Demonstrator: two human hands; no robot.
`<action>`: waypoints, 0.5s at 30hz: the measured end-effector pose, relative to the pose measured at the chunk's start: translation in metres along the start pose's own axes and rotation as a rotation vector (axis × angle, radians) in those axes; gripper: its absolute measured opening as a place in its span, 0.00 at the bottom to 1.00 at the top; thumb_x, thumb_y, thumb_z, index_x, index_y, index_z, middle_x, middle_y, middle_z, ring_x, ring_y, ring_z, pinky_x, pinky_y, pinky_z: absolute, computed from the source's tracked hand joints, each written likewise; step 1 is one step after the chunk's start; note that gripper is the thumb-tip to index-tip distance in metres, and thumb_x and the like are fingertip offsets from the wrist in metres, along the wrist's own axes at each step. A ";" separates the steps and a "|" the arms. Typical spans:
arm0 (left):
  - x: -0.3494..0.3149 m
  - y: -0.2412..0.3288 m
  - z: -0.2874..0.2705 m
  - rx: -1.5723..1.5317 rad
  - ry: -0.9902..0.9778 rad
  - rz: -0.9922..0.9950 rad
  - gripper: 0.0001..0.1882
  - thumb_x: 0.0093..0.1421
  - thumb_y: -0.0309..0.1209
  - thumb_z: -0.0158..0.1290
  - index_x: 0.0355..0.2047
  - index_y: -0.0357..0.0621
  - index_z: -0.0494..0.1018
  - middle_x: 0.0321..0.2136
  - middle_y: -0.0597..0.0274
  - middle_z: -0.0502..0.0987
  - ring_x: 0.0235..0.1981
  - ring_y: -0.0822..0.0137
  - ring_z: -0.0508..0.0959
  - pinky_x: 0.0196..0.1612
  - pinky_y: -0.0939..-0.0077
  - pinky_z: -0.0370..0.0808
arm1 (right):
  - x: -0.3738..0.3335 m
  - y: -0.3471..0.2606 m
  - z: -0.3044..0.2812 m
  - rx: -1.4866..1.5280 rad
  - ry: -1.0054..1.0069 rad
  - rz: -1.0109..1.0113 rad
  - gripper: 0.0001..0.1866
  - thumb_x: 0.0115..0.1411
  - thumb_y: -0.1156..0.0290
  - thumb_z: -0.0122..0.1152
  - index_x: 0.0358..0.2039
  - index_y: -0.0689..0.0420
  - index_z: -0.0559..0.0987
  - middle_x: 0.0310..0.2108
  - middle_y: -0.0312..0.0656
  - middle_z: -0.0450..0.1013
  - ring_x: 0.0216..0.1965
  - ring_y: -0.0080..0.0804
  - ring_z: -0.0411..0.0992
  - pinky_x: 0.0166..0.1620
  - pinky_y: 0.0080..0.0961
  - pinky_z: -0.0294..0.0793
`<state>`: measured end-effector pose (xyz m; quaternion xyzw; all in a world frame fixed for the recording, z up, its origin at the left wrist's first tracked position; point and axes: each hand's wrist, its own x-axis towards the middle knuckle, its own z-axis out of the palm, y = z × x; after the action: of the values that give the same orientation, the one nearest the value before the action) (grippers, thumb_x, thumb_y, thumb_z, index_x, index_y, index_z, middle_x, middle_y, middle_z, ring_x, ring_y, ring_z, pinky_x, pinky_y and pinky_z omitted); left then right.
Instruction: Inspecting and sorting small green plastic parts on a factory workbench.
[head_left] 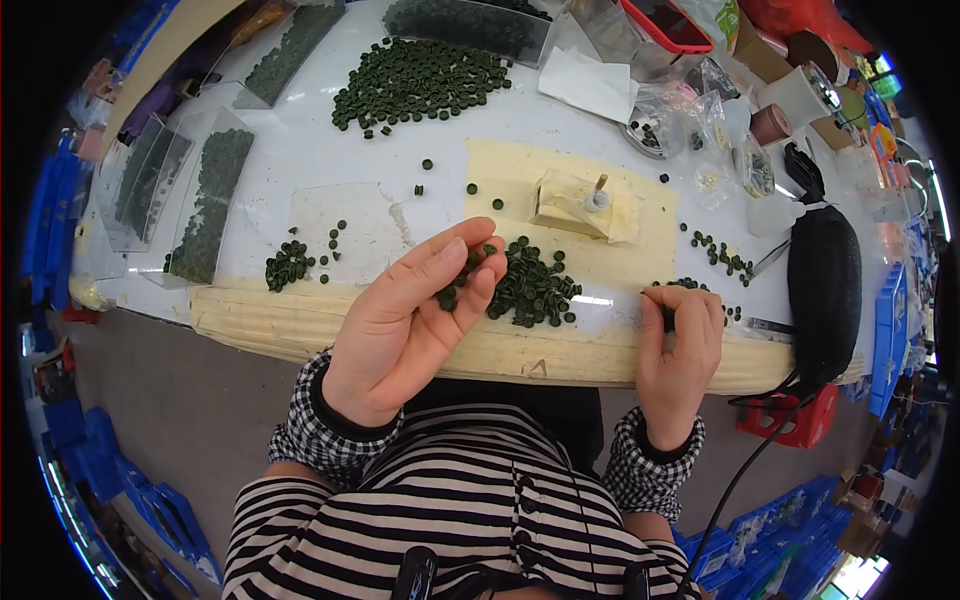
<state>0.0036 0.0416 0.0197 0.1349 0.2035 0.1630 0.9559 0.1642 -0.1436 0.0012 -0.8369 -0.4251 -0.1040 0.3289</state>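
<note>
My left hand [405, 315] is palm up, with its fingers curled round several small dark green round pieces [447, 297]; one sits between thumb and fingertips. Just beside it lies a heaped pile [530, 285] of the same pieces on the white table. My right hand [682, 335] is lowered at the table's front edge, thumb and fingers drawn together by a small scatter of green pieces [690, 284]. What its fingertips hold, if anything, is too small to make out. Behind the pile, a small block wrapped in cream tape [575, 208] carries a short upright peg [599, 190].
A large green heap [420, 85] lies at the back, near clear trays [210, 205] of pieces on the left. At right are a black padded object [825, 280], tweezers [770, 258], plastic bags [690, 130] and a red-cased phone [668, 22]. Cream padding [480, 355] covers the front edge.
</note>
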 end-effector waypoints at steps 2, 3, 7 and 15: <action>0.001 -0.001 -0.001 -0.009 -0.005 -0.005 0.16 0.64 0.21 0.44 0.53 0.31 0.64 0.45 0.53 0.70 0.45 0.67 0.73 0.48 0.81 0.75 | 0.002 -0.002 0.000 0.025 -0.012 -0.044 0.07 0.48 0.82 0.62 0.29 0.60 0.75 0.28 0.40 0.72 0.33 0.40 0.67 0.39 0.31 0.64; 0.001 -0.001 -0.004 -0.003 -0.018 -0.003 0.16 0.64 0.21 0.44 0.52 0.31 0.65 0.44 0.53 0.71 0.44 0.68 0.73 0.47 0.82 0.75 | 0.002 -0.003 0.001 0.039 -0.019 -0.066 0.08 0.48 0.82 0.62 0.30 0.61 0.75 0.28 0.40 0.72 0.33 0.40 0.67 0.39 0.32 0.65; 0.002 -0.001 -0.011 0.021 -0.049 0.004 0.14 0.65 0.22 0.44 0.50 0.34 0.67 0.41 0.56 0.74 0.41 0.70 0.74 0.45 0.83 0.76 | 0.002 -0.004 0.002 0.055 -0.029 -0.037 0.11 0.47 0.82 0.64 0.33 0.61 0.77 0.27 0.41 0.73 0.33 0.39 0.68 0.39 0.31 0.66; 0.001 0.003 -0.018 -0.006 -0.180 -0.014 0.16 0.67 0.25 0.40 0.53 0.30 0.62 0.48 0.48 0.71 0.47 0.67 0.74 0.49 0.82 0.75 | 0.000 0.000 0.001 0.070 0.016 -0.095 0.10 0.47 0.83 0.64 0.32 0.62 0.78 0.25 0.41 0.72 0.29 0.37 0.68 0.35 0.28 0.67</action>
<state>-0.0038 0.0478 0.0048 0.1447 0.1172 0.1443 0.9718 0.1641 -0.1430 -0.0003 -0.8028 -0.4650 -0.1114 0.3562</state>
